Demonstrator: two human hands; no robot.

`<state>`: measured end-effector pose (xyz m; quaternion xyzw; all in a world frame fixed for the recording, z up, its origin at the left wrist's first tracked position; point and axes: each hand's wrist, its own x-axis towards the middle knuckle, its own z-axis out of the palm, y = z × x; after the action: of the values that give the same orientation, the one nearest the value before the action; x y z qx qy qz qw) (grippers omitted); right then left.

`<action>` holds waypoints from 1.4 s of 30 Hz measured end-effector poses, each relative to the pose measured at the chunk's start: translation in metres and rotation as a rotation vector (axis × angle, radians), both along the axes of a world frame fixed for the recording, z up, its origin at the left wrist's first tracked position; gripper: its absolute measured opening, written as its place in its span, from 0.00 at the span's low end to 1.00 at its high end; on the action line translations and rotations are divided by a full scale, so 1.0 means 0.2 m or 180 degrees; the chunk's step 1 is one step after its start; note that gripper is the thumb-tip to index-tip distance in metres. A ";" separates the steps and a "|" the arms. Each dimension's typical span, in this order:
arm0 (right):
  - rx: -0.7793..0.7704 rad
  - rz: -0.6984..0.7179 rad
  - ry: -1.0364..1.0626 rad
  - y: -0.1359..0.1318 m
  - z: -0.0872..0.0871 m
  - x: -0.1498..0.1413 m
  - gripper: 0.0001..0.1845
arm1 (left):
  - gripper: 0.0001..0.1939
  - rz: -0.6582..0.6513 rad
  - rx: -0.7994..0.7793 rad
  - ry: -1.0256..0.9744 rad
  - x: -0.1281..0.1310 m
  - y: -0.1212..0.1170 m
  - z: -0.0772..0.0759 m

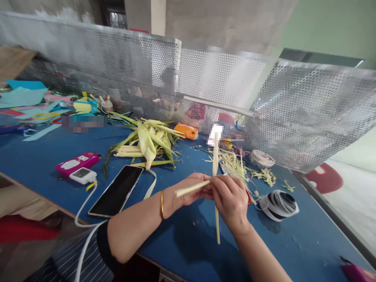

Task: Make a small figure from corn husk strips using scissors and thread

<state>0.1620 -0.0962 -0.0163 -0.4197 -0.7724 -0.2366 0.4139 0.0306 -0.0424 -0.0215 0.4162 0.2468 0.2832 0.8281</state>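
Observation:
My two hands meet above the table's middle around crossed pale corn husk strips. One upright husk strip (pixel 216 156) rises above my fingers, and its narrow lower end hangs below them. A second, folded-looking husk strip (pixel 190 189) sticks out leftward across my left wrist. My right hand (pixel 232 196) is closed, thumb and fingers pinching where the strips cross. My left hand (pixel 195 186) is closed behind the crossing, its fingertips partly hidden by the right hand. A pile of green and pale corn husks (pixel 147 147) lies beyond the left hand.
Shredded husk scraps (pixel 235 164), a tape roll (pixel 262 158) and a black-and-white thread spool (pixel 279 204) lie to the right. A phone (pixel 117 191), a white cable (pixel 85 203) and a magenta case (pixel 78 162) lie left. An orange packet (pixel 187 131) stands before the perforated screen (pixel 217 74).

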 end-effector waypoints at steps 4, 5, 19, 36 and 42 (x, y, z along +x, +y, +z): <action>0.0289 0.0058 -0.0269 -0.02 -0.01 0.01 0.09 | 0.02 -0.0059 -0.0698 -0.0305 -0.02 0.05 0.00; 0.0271 0.0067 -0.0275 -0.02 -0.01 0.01 0.08 | 0.03 -0.0043 -0.0889 -0.0379 -0.03 0.06 0.00; 0.0459 -0.0066 -0.1382 -0.04 -0.03 -0.03 0.15 | 0.09 0.0235 -0.0436 -0.0325 -0.02 0.04 -0.02; -0.1741 -0.0470 0.1116 0.01 -0.04 0.13 0.15 | 0.08 0.0936 -0.0532 -0.0210 -0.03 0.04 0.06; -0.2864 0.0130 0.1501 0.04 -0.09 0.11 0.17 | 0.08 0.1115 -0.0730 -0.0100 -0.03 0.05 0.05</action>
<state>0.1840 -0.0872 -0.0341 -0.5832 -0.6914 0.2289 0.3597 0.0255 -0.0331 -0.0119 0.2656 0.3330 0.3993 0.8119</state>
